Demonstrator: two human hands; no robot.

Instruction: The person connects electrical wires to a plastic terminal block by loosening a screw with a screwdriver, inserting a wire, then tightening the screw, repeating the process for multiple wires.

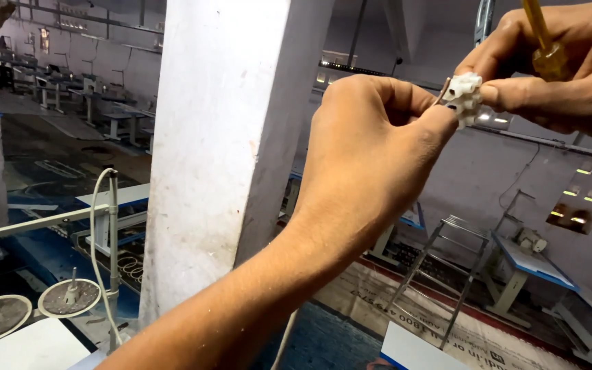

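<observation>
**A:** What are my hands doing?

**B:** I see my left hand (371, 154) raised at the centre of the view, the forearm running down to seven o'clock. Its fingers are curled in tight, and the thumb tip presses against a small white connector block (464, 96) at about two o'clock. A thin wire (442, 91) runs from between the curled fingers into the block's left side.

**A:** And the right?

**B:** My right hand (560, 65) sits in the corner at two o'clock. The forefinger and thumb pinch the same block from its right side, so both hands are touching it. The other fingers are closed around a screwdriver (543, 41) with a clear amber handle; it slants up toward twelve o'clock and out of view. I cannot see its tip.

**A:** Describe the block.

**B:** White plastic, knobbly, made of short rounded barrels stacked side by side. It is held in the air between the two hands, touching nothing else.

**A:** What lies around?

**B:** A broad white pillar (227, 151), rough and scuffed, stands at ten o'clock just behind my left hand. At eight o'clock there is a grey metal stand (113, 226) with a white cable (94, 253) looped beside it and two round flat discs (70, 298) at its foot. At four o'clock, white-topped tables (532, 264) with blue edges stand on the floor below.
</observation>
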